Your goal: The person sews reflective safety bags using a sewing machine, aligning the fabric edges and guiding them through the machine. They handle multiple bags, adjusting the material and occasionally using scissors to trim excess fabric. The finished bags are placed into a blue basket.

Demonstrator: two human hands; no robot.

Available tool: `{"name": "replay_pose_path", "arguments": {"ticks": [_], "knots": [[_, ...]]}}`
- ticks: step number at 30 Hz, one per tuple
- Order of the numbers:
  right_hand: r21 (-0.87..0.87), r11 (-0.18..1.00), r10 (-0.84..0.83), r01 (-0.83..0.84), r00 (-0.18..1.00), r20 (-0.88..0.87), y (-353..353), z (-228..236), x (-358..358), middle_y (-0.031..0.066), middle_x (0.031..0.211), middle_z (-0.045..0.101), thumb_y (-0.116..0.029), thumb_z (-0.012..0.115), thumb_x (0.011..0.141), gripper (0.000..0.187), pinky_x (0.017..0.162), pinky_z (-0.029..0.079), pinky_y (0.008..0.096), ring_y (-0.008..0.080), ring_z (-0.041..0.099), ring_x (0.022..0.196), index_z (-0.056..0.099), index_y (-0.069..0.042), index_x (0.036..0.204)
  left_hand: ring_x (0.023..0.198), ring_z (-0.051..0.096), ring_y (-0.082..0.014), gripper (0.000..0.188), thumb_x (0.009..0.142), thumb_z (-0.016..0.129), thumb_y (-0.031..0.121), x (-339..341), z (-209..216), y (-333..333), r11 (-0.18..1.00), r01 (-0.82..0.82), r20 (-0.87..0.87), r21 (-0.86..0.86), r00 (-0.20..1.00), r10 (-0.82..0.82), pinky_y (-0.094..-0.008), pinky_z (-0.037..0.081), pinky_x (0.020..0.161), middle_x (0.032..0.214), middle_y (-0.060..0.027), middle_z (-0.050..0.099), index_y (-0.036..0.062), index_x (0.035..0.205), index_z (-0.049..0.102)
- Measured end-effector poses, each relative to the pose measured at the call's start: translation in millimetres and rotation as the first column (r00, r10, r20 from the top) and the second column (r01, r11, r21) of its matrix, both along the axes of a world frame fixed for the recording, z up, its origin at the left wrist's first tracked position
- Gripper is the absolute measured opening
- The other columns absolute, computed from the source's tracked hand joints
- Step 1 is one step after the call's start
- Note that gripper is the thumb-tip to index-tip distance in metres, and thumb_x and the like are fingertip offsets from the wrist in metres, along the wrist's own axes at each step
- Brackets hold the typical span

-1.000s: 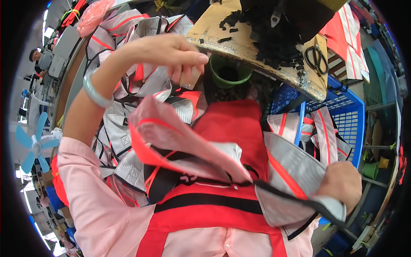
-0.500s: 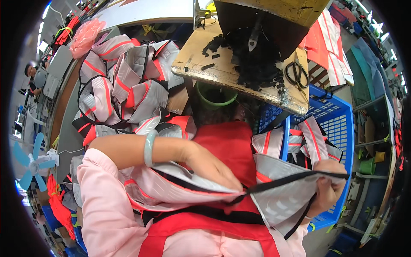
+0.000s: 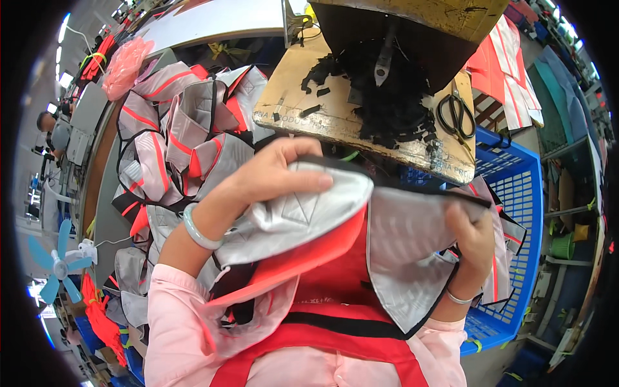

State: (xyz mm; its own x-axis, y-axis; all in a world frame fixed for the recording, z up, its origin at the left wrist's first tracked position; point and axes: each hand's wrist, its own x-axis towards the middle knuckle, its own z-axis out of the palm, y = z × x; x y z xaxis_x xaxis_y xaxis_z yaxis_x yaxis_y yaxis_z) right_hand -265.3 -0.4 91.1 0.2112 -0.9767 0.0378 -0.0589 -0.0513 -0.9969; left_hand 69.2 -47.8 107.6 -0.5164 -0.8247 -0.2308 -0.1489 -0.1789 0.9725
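Observation:
In my left hand (image 3: 280,171) is the upper edge of a grey fabric panel (image 3: 284,235) with black binding, a stitched diamond and orange-red fabric beneath it. The thumb lies on top and the fingers are behind the cloth. Closed on the black-bound upper edge of a second grey panel (image 3: 406,258) is my right hand (image 3: 474,242), slightly blurred. The two panels meet at the middle, above my red apron (image 3: 329,274). I cannot tell whether the binding joins them there.
Ahead, a cardboard-topped stand (image 3: 284,106) carries black scraps (image 3: 393,106), a pointed metal tool (image 3: 383,69) under a dark housing, and scissors (image 3: 456,116). Grey, red-striped pieces (image 3: 155,161) are heaped on the left. A blue basket (image 3: 525,213) holding similar pieces stands right.
My left hand has risen and moved away from me, lifting its panel and showing the orange-red side. The right hand has shifted left and slightly up with the other panel.

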Motion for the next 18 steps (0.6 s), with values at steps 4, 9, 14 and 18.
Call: {"name": "replay_pose_path", "arguments": {"ticks": [4, 9, 14, 18], "knots": [[-0.026, 0.962, -0.266, 0.271, 0.956, 0.126, -33.6, -18.0, 25.7, -0.0017, 0.096, 0.062, -0.026, 0.060, 0.095, 0.028, 0.076, 0.044, 0.0217, 0.0060, 0.054, 0.084, 0.064, 0.000, 0.106, 0.074, 0.050, -0.0061, 0.028, 0.077, 0.076, 0.025, 3.4, 9.2, -37.4, 0.981, 0.014, 0.214, -0.191, 0.977, 0.027, -0.0224, 0.041, 0.068, 0.078, 0.0018, 0.058, 0.0008, 0.084, 0.063], [0.020, 0.923, -0.383, 0.383, 0.916, 0.123, -68.5, -48.8, 33.1, -0.0014, 0.094, 0.063, -0.033, 0.059, 0.096, 0.034, 0.076, 0.043, 0.0221, 0.0064, 0.054, 0.084, 0.065, -0.001, 0.104, 0.069, 0.044, -0.0040, 0.026, 0.076, 0.078, 0.019, -2.2, 6.3, -81.9, 0.873, 0.073, 0.384, -0.482, 0.913, 0.136, -0.0225, 0.037, 0.060, 0.072, 0.0063, 0.049, 0.0038, 0.077, 0.057], [0.097, 0.915, -0.404, 0.393, 0.900, 0.163, -92.1, -58.4, 31.5, 0.0002, 0.098, 0.063, -0.033, 0.060, 0.095, 0.034, 0.078, 0.043, 0.0226, 0.0077, 0.055, 0.088, 0.065, -0.002, 0.106, 0.073, 0.051, -0.0047, 0.022, 0.076, 0.078, 0.016, -5.2, -7.9, -112.8, 0.904, 0.116, 0.461, -0.411, 0.882, 0.096, -0.0217, 0.042, 0.065, 0.077, 0.0044, 0.056, 0.0020, 0.085, 0.063], [0.067, 0.912, -0.409, 0.405, 0.908, 0.088, -100.0, -66.5, 30.6, -0.0012, 0.091, 0.063, -0.039, 0.059, 0.095, 0.039, 0.074, 0.042, 0.0216, 0.0064, 0.053, 0.083, 0.067, -0.001, 0.100, 0.077, 0.060, -0.0093, 0.035, 0.077, 0.075, 0.024, 0.5, -11.1, -125.6, 0.963, 0.071, 0.317, -0.261, 0.948, 0.016, -0.0237, 0.048, 0.070, 0.087, -0.0042, 0.068, -0.0015, 0.101, 0.068]]}}
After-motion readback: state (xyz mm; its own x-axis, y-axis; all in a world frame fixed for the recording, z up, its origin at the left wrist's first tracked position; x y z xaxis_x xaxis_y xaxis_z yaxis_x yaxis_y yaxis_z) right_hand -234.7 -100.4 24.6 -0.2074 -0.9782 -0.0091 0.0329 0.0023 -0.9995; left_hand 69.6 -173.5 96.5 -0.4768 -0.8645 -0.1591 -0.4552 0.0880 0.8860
